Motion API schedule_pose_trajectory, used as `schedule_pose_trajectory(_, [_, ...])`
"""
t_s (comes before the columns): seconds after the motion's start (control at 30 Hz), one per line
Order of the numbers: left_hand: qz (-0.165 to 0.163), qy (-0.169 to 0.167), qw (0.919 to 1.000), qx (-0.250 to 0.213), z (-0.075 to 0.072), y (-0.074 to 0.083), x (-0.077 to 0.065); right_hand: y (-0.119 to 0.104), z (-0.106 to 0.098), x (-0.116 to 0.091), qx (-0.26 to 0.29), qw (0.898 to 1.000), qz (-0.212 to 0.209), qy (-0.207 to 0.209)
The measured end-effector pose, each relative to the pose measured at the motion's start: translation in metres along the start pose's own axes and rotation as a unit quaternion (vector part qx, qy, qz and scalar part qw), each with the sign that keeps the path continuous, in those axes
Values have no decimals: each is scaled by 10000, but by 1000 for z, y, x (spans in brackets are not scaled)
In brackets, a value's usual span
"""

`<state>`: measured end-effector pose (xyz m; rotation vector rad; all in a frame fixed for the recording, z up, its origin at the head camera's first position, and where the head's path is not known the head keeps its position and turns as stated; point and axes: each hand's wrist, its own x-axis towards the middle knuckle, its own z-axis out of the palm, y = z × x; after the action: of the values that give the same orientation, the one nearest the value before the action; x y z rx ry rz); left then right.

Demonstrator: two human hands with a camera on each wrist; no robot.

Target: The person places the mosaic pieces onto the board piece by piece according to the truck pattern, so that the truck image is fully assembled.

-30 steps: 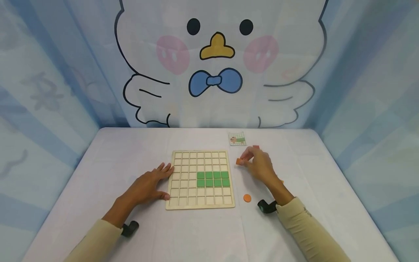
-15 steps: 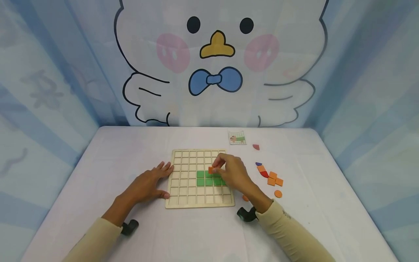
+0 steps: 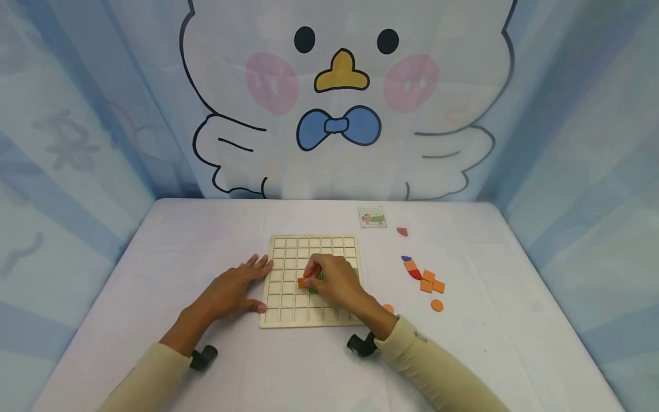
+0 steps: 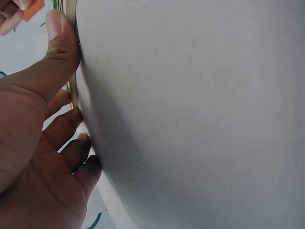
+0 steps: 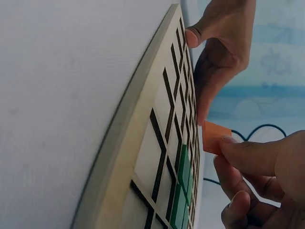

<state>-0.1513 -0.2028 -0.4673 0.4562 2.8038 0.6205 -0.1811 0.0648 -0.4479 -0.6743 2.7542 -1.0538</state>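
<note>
A wooden grid board (image 3: 288, 316) lies on the table, with green square tiles (image 3: 312, 290) in its middle rows, mostly covered by my right hand (image 3: 334, 281) in the head view. Between thumb and fingers that hand pinches an orange square tile (image 3: 301, 283), over the cells just left of the green ones. In the right wrist view the orange tile (image 5: 215, 137) is tilted and stands off the board's face. My left hand (image 3: 231, 292) rests at the board's left edge with fingers spread; in the left wrist view its thumb (image 4: 56, 36) lies along the board's side.
Right of the board lie several orange square tiles (image 3: 426, 285), a red piece (image 3: 415, 274), a blue piece (image 3: 406, 258) and an orange disc (image 3: 437, 305). Another orange disc (image 3: 388, 308) is by my right wrist. A picture card (image 3: 373, 217) and a pink-red piece (image 3: 402, 232) lie farther back.
My right hand has carried the orange square tile leftward from beside the board, across the green tiles, to the cells left of them. My left hand has stayed at the board's edge.
</note>
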Motion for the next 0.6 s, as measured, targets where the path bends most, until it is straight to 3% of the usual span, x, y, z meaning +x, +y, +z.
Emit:
schedule_pose_trajectory(0.3, [66,18,10000,10,-1,0,0,2,15,4,-371,9993,81,-4])
schedule_pose_trajectory(0.6, [55,30,10000,-32,0,0,0,1,15,4,-508,9987,-22,-56])
